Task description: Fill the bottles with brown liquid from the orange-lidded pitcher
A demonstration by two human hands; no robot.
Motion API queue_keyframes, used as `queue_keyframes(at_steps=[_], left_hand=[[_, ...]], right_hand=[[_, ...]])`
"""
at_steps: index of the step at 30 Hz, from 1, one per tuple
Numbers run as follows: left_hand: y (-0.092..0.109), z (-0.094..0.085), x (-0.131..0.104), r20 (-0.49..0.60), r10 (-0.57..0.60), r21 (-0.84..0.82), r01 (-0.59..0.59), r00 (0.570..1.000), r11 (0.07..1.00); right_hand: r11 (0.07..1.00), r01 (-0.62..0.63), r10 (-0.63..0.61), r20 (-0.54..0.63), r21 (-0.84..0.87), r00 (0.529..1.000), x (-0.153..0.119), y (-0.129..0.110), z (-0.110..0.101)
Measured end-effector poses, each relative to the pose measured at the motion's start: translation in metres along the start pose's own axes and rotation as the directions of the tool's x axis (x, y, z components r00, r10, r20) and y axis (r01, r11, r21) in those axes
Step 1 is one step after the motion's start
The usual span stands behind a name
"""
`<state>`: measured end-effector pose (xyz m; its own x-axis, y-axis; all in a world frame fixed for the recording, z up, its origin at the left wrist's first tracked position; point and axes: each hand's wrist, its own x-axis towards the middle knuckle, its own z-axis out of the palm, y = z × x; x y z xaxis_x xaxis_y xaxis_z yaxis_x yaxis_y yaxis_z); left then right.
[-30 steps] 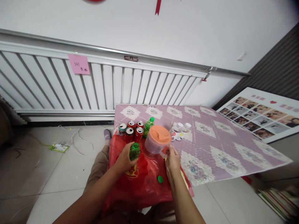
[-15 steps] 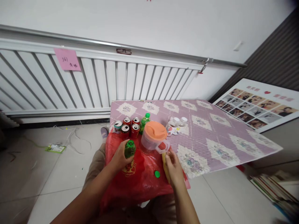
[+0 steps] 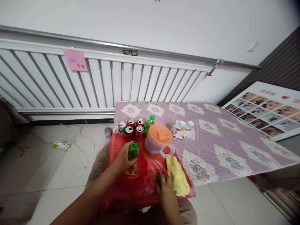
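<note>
My left hand [image 3: 123, 158] is wrapped round an uncapped green plastic bottle [image 3: 133, 151], held upright with its mouth facing up. Low on the red plastic sheet [image 3: 142, 184], the fingers of my right hand [image 3: 167, 191] close on a green bottle cap [image 3: 159, 178], which they partly cover. A crumpled yellow cloth [image 3: 178, 178] lies just right of that hand. Beyond the bottle stands a clear plastic pitcher [image 3: 151, 145] with an orange lid [image 3: 160, 133], its handle pointing right.
Several opened drink cans [image 3: 139, 132] stand grouped behind my left hand. Next to them is a capped green bottle [image 3: 149, 125]. White-capped small bottles [image 3: 181, 125] sit right of the pitcher on the quilted purple tablecloth [image 3: 225, 147]. A white radiator [image 3: 131, 81] runs behind the table.
My right hand has left the yellow cloth and moved left and nearer to me, onto the green cap. My left hand still holds the bottle. The view has shifted slightly.
</note>
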<state>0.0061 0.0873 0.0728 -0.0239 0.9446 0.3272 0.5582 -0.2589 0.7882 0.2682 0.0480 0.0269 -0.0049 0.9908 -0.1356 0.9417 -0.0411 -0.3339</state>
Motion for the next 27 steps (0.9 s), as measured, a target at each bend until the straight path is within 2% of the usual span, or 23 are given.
queue_keyframes(at_steps=[8,10,12,14,16,19,21,24,27], left_hand=[[-0.001,0.0,0.0,-0.002,0.026,-0.043,-0.026,1.0,0.999],[0.0,-0.001,0.0,0.0,0.026,-0.052,-0.026,1.0,0.998],[0.001,-0.001,0.001,0.002,0.025,-0.064,-0.025,1.0,0.998],[0.002,-0.002,0.001,0.001,0.028,-0.072,-0.028,1.0,0.997],[0.002,-0.002,0.001,-0.003,0.035,-0.072,-0.035,0.999,0.997],[0.002,-0.002,0.001,-0.005,0.045,-0.077,-0.045,0.999,0.996],[0.002,-0.002,0.001,-0.01,0.047,-0.089,-0.048,0.999,0.995],[0.002,-0.001,0.001,-0.017,0.05,-0.118,-0.051,0.999,0.992],[0.001,0.0,0.001,-0.034,0.059,-0.149,-0.064,0.998,0.987]], right_hand=[[0.999,0.036,-0.034,-0.033,0.036,0.999,0.001,0.007,0.001],[0.995,0.071,-0.068,-0.055,0.065,0.996,0.003,0.005,-0.006],[0.976,0.141,-0.126,-0.098,0.165,0.987,0.005,-0.004,-0.02],[0.91,0.232,-0.188,-0.157,0.344,0.97,0.008,-0.021,-0.041],[0.838,0.262,-0.206,-0.169,0.478,0.964,0.012,-0.047,-0.067],[0.742,0.333,-0.26,-0.208,0.582,0.943,0.018,-0.091,-0.103],[0.704,0.379,-0.319,-0.21,0.6,0.924,0.023,-0.117,-0.12],[0.676,0.453,-0.39,-0.24,0.581,0.889,0.033,-0.146,-0.131],[0.674,0.511,-0.454,-0.247,0.534,0.856,0.044,-0.162,-0.128]])
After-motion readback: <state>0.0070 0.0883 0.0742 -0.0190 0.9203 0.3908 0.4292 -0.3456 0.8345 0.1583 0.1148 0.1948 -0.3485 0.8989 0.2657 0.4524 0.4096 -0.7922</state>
